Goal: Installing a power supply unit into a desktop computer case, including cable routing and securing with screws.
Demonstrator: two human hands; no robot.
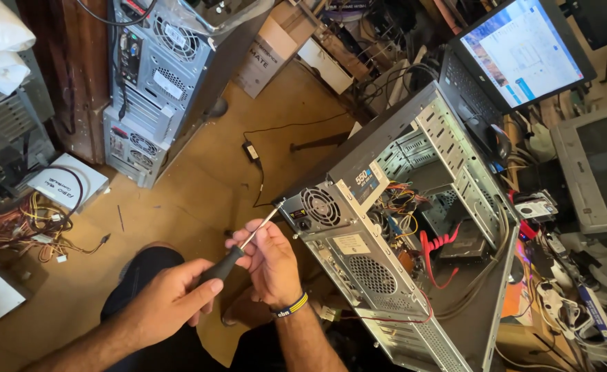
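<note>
Nearest the camera, the person's left hand (172, 296) is wrapped around the dark handle of a screwdriver (245, 244), gripping it from below and behind. Its long axis runs up and to the right, from the handle near the knee to the tip at the upper rear corner of the open computer case (358, 148), just beside the power supply (320, 207) with its round fan grille. The right hand (269, 258), wearing a dark and yellow wristband (291, 305), lies further along the tool: its fingers pinch the bare metal shaft about midway, so it is the hand nearer the tip and the case. Whether the tip sits in a screw head is too small to tell.

From the hands, the case lies to the right, tipped on its side with the open side facing up; red cables (436, 251) and bundled wires show inside. Its perforated rear panel (372, 275) faces the person. The corner where the tip rests is an outer edge, with bare brown floor (200, 186) to the left of it, leaving room for the handle to swing on that side. A second tower (155, 83) stands well apart at upper left, a laptop (517, 52) beyond the case at upper right.
</note>
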